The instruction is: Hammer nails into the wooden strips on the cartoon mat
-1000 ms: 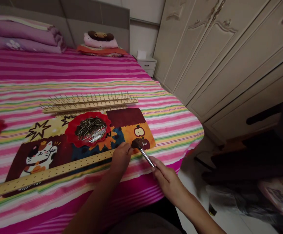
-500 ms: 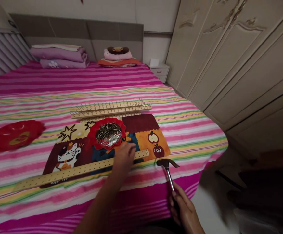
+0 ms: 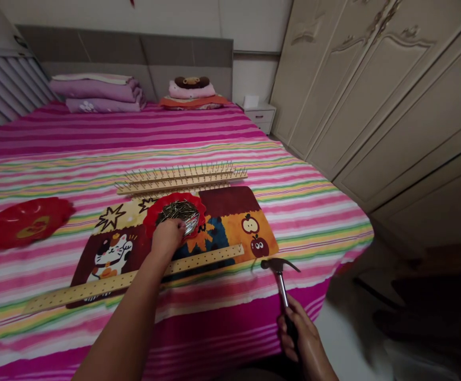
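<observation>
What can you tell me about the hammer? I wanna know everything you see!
The claw hammer has a dark head, blunt end left, curved claw right. Its shiny silver shaft looks metal; its grip is black. The right hand holds the grip, with the hammer's head farther away, near the apple-printed corner of the mat.

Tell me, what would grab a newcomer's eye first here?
Probably the bright red bowl of nails on the patterned mat, with the left hand at its near side. Behind it, spiky wooden boards lie on the striped bedspread; at lower right, the right hand grips a claw hammer.
</observation>
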The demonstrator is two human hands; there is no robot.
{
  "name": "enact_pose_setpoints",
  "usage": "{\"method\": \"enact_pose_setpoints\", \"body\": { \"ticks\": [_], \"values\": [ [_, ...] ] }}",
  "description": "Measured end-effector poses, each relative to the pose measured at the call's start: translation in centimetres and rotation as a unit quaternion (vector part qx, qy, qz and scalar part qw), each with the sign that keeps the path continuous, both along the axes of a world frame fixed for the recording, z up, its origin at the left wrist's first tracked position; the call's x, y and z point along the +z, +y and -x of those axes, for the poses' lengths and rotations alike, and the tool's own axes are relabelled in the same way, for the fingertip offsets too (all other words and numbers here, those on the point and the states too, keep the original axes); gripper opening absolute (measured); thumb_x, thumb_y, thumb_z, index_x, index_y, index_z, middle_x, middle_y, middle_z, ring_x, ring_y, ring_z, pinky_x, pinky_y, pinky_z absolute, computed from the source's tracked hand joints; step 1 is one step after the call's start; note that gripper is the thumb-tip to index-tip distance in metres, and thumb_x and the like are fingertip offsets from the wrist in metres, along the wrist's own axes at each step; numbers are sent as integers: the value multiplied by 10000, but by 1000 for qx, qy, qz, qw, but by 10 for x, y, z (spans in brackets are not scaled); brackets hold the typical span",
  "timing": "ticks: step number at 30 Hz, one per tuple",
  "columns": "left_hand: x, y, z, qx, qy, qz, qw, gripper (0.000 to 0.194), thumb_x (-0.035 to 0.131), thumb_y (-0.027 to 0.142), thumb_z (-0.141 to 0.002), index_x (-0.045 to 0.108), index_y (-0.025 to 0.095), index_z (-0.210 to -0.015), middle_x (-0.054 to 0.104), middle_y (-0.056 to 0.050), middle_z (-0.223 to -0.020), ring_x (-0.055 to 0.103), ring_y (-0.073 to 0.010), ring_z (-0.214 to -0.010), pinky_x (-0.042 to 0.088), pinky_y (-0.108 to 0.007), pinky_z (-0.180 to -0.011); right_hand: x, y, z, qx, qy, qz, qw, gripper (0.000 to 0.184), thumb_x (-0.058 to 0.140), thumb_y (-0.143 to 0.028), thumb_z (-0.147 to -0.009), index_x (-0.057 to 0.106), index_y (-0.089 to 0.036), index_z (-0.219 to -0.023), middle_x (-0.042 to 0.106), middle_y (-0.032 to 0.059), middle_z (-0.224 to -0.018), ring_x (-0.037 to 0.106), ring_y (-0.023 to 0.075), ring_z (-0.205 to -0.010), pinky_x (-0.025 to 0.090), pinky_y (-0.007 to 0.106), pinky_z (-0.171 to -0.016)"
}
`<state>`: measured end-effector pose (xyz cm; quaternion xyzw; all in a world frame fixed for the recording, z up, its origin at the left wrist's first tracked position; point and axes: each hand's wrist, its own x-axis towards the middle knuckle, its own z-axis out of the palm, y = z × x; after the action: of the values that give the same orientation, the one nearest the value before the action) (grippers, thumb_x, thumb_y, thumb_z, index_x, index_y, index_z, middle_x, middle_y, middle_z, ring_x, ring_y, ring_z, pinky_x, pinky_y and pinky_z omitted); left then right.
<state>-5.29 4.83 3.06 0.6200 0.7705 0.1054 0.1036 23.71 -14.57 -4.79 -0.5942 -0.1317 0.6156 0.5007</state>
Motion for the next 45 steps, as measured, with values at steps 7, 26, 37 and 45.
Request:
{"method": "enact_pose_setpoints", "body": {
  "ticks": [7,26,37,45],
  "values": [
    [17,-8,5,44,-175,-28,983,125,593,319,-637,660,215,-652,638,12,-588,534,-137,-564,351,-233,-539,-3,0,-2,8,8,-4,1000,542,630,-489,-696,437,-270,-1153,481,-87,-530,348,38,-339,178,117,-330],
    [-24,-49,-88,-29,-463,-14,886,201,626,365,-615,649,189,-710,627,27,-585,549,-112,-557,402,-216,-521,1,3,-2,17,15,1,1000,516,595,-453,-709,423,-260,-1156,486,-92,-534,352,42,-337,167,121,-324],
    [-24,-44,-97,-52,-421,-16,905,157,605,340,-651,651,206,-721,638,30,-619,567,-115,-595,419,-222,-553,-1,4,-3,21,14,1,1000,516,581,-435,-721,401,-256,-1170,481,-98,-526,335,41,-332,172,117,-311],
    [-26,-45,-98,-59,-390,-23,919,172,576,347,-674,650,205,-735,626,40,-602,544,-111,-571,399,-221,-556,-1,3,-3,25,13,-3,1000,496,562,-419,-742,394,-254,-1179,489,-92,-537,332,41,-341,175,118,-312]
  ]
}}
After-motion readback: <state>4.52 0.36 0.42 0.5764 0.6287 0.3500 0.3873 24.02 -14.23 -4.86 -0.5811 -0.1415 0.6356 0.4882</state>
